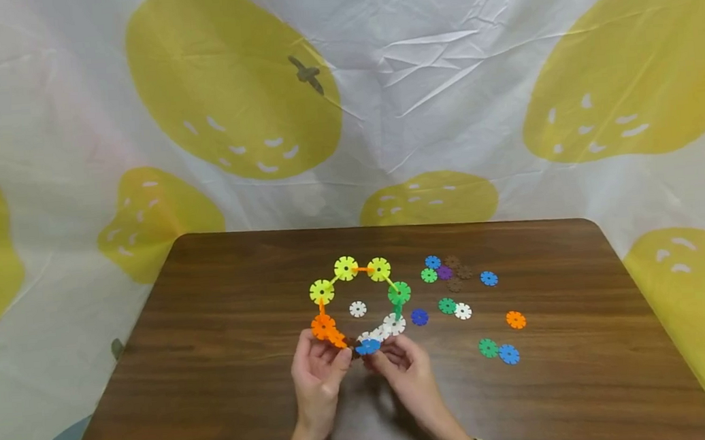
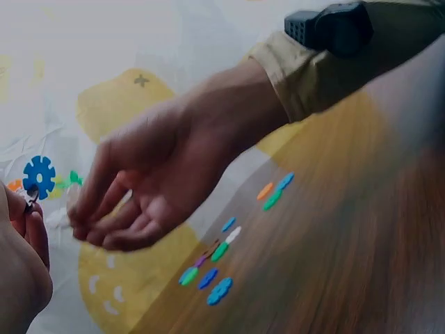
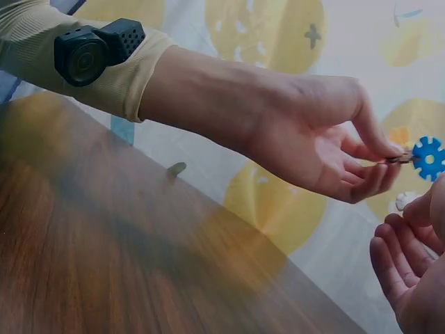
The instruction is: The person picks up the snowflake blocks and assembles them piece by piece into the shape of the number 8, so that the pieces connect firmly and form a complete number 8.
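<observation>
A ring of notched plastic discs, yellow, orange, green, white, brown and blue, is held up over the table by both hands. My left hand grips the near left of the ring, beside the orange discs. Between its thumb and fingers is a brown disc, joined to a blue disc. At the near right, my right hand pinches the ring by a white disc, partly hidden by the fingers. Yellow discs and a green disc form the far side.
Loose discs lie right of the ring: a dark blue disc, a purple disc, an orange disc and several others. One white disc shows through the ring. Behind the wooden table hangs a patterned cloth.
</observation>
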Action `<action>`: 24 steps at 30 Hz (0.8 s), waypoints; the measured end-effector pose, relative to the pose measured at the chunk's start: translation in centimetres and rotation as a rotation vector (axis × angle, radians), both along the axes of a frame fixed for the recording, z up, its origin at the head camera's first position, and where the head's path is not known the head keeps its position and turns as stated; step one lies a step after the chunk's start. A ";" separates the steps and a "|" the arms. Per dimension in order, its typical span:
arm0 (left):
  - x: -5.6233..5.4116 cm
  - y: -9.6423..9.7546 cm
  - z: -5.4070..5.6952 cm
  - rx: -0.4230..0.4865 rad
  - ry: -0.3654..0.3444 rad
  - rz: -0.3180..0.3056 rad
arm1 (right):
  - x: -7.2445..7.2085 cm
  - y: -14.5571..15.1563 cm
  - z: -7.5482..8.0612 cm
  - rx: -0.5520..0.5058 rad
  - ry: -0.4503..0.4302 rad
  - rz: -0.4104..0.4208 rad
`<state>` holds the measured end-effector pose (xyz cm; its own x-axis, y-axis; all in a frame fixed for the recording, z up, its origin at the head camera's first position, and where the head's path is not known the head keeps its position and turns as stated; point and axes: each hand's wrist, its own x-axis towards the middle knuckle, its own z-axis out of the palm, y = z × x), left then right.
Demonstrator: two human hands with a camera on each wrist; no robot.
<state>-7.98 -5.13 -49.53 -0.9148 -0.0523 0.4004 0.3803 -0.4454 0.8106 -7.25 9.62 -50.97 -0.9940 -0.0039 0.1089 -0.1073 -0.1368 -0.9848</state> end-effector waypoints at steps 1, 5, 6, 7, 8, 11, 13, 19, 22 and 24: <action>-0.1 -0.1 0.0 -0.010 0.028 0.009 | 0.0 0.1 0.1 -0.007 0.020 -0.014; -0.3 -0.5 0.1 -0.046 0.091 0.059 | 0.0 0.8 0.5 -0.020 0.097 -0.037; -0.3 -0.6 0.2 -0.050 0.095 0.068 | 0.0 1.0 0.6 -0.026 0.104 -0.039; -0.4 -0.6 0.2 -0.052 0.098 0.075 | 0.0 1.2 0.8 -0.030 0.107 -0.038; -0.4 -0.6 0.2 -0.049 0.100 0.078 | 0.0 1.3 0.9 -0.028 0.111 -0.036; -0.5 -0.7 0.1 -0.041 0.114 0.086 | 0.1 1.7 1.3 -0.017 0.105 -0.041; -0.5 -0.6 0.1 -0.041 0.125 0.095 | 0.2 1.8 1.4 -0.008 0.103 -0.045; -0.5 -0.6 0.0 -0.041 0.110 0.123 | 0.4 1.9 1.7 0.020 0.112 -0.032; -0.5 -0.6 0.0 -0.041 0.098 0.128 | 0.5 1.9 1.7 0.036 0.117 -0.017; -0.4 -0.7 0.0 -0.043 0.098 0.128 | 0.5 1.9 1.7 0.047 0.121 -0.010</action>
